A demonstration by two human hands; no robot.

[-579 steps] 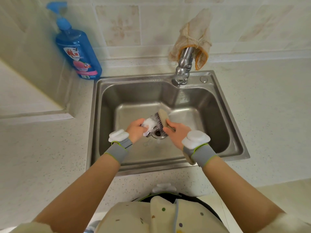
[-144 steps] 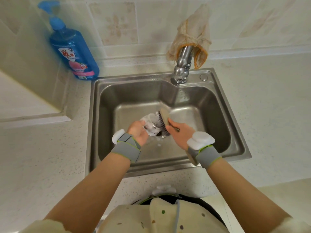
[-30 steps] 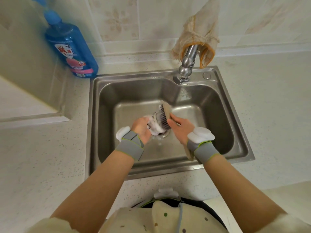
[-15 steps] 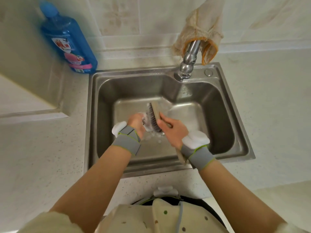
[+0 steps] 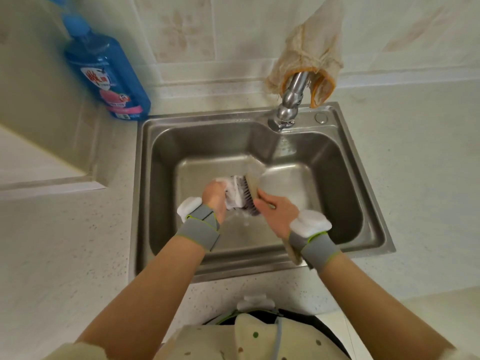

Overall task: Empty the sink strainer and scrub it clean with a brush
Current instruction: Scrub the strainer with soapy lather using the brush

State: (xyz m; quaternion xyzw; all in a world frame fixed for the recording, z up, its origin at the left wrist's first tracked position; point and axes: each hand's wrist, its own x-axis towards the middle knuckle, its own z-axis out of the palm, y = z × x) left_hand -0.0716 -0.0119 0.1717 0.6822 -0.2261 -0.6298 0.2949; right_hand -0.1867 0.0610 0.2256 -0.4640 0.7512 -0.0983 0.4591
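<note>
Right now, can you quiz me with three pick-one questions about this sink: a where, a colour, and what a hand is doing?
1. Where is the soap bottle?
A) on the counter beside the sink's far left corner
B) inside the sink
C) hanging on the tap

2. What colour is that bottle?
A) red
B) blue
C) green

3. What is the right hand doing?
A) lying flat on the counter
B) gripping the brush
C) turning the tap

Answers: 1 A, it stands outside the rim. 2 B, its body is blue. 3 B, its fingers curl round the brush, with the bristles on the foamy strainer that the left hand holds.
</note>
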